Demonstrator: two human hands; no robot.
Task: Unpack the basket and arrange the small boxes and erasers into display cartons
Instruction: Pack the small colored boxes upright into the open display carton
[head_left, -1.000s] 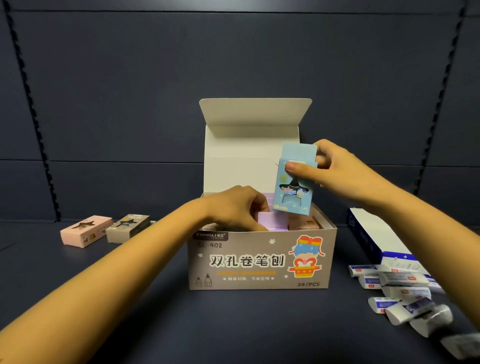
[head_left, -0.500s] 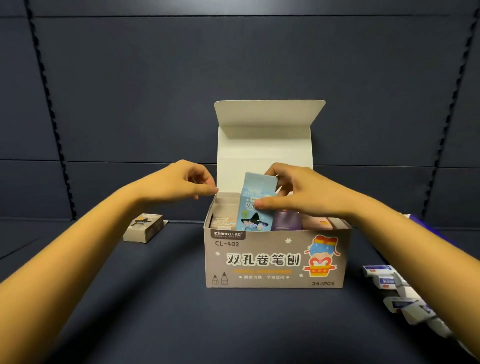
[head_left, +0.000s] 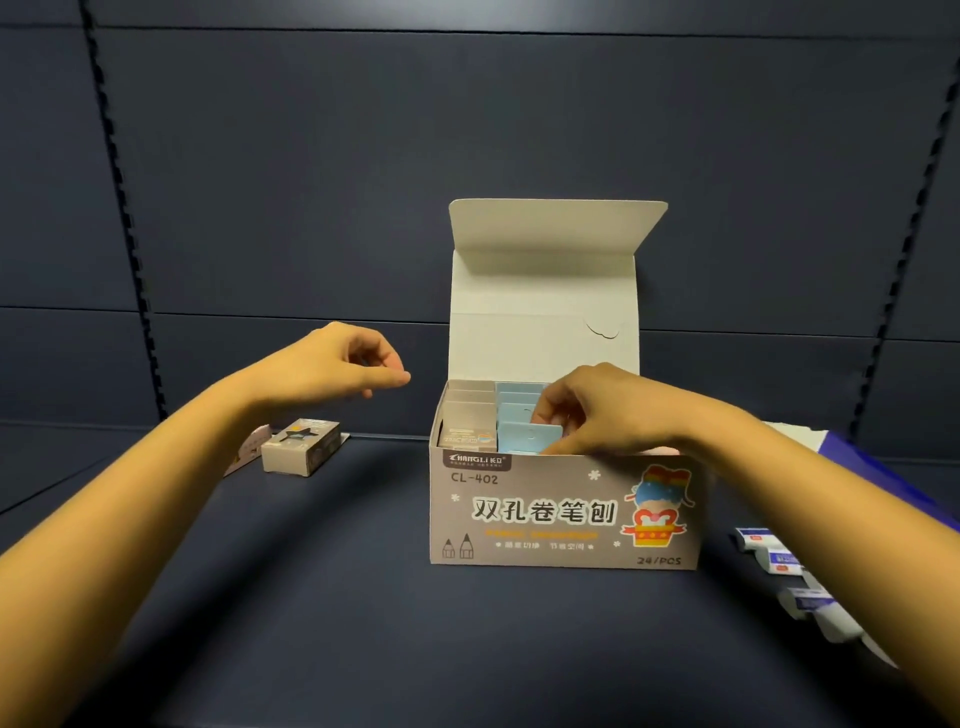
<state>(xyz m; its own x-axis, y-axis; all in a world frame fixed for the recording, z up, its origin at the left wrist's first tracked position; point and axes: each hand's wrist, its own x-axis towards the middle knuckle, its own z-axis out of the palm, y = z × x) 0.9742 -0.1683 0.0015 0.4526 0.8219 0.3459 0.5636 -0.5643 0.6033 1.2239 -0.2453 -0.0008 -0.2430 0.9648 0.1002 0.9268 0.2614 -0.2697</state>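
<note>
— Where is the display carton?
— The display carton (head_left: 561, 514) stands on the dark table (head_left: 363, 623), just right of centre, with its lid (head_left: 556, 228) upright at the back. Its front reads CL-402 and 24/PCS.
— What is inside?
— I can see 2 rows: grey boxes (head_left: 467, 410) on the left and blue boxes (head_left: 519, 400) beside them, all standing on end. The wrist hides the right part.
— And the right hand?
— The right hand (head_left: 602, 410) reaches down into the carton. Its thumb and curled fingers pinch the top of the front blue box (head_left: 524, 439), which sits in its row.
— The left hand?
— The left hand (head_left: 353, 369) hovers left of the carton, apart from it. Its fingers are loosely curled and hold nothing.
— Anything outside the carton?
— A loose grey box (head_left: 301, 447) lies on the table at the left, with a pinkish box (head_left: 252, 441) just behind it, mostly hidden. Several erasers (head_left: 774, 556) in white-and-blue wrappers lie scattered at the right, near a blue-and-white carton (head_left: 883, 467).
</note>
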